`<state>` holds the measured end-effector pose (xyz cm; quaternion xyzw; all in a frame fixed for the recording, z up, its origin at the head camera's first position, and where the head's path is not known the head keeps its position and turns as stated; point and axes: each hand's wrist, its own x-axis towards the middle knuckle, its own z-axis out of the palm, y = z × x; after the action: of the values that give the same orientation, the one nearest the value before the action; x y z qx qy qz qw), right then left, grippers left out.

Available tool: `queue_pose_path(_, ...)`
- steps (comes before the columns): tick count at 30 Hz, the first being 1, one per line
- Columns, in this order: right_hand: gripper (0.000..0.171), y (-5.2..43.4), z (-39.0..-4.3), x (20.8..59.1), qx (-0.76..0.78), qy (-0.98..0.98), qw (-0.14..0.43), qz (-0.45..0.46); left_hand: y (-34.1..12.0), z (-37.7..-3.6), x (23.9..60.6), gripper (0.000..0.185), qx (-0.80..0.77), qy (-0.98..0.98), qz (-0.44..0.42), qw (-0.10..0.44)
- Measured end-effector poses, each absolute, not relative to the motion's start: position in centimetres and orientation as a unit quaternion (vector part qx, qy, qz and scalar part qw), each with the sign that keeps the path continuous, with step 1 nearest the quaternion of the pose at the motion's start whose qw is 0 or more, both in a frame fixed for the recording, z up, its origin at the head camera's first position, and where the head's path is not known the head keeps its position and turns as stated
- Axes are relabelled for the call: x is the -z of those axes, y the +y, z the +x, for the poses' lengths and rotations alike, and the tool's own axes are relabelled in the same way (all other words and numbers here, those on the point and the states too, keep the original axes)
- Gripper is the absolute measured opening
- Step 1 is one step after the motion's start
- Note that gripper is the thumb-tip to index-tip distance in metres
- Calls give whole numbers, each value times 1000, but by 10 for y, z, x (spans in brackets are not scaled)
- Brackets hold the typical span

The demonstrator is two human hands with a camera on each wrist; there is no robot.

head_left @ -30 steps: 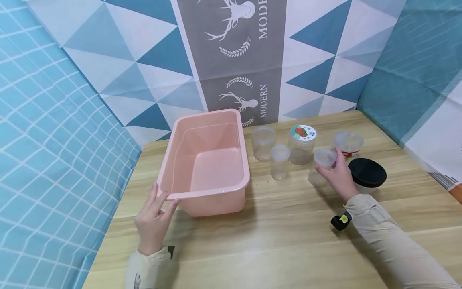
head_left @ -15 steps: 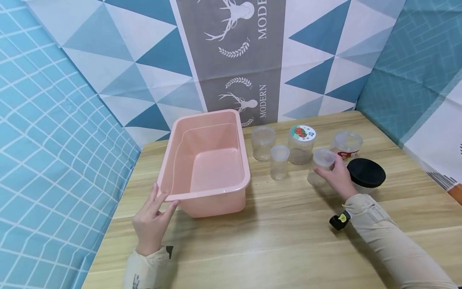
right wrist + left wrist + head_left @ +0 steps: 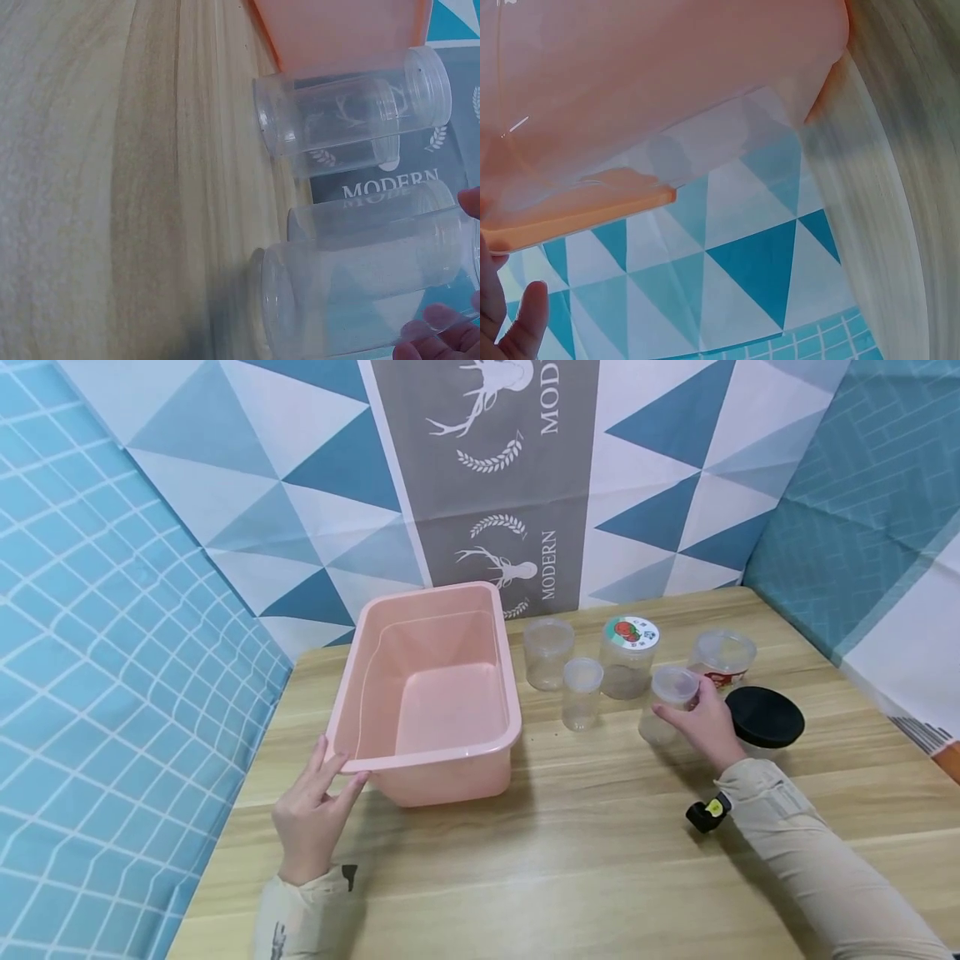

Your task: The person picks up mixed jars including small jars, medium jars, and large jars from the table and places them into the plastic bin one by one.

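Left hand: the left hand lies with straight, relaxed fingers against the near left corner of the pink tub, fingertips on its rim, gripping nothing.
Right hand: the right hand curls its fingers round a clear jar standing upright on the table.
Jar's place: right of the tub, in a cluster with a small clear jar, a wider clear jar, a jar with a fruit label on its lid, a lidded tub and a black lid just beside the hand.
Open room: bare wood lies between the tub and the jars and across the whole near side of the table; the tub's far end sits close to the back edge.
Since a second ago: both hands keep their places; the jar has not left the table.
Surroundings: light wooden tabletop, with cloth in blue and white triangles and a grey deer banner behind.
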<state>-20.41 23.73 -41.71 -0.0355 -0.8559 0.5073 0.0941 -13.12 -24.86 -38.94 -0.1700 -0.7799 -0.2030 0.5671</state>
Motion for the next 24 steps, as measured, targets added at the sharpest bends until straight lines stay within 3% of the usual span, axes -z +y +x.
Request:
queue_pose_path(16,71,233,-198,401,-502,-850,156,-15,-249,-130,389,57,191,-782,-178,567)
queue_pose_path(24,72,233,-197,392,-486,-860,153,-13,-249,-129,386,57,177,-789,-174,563)
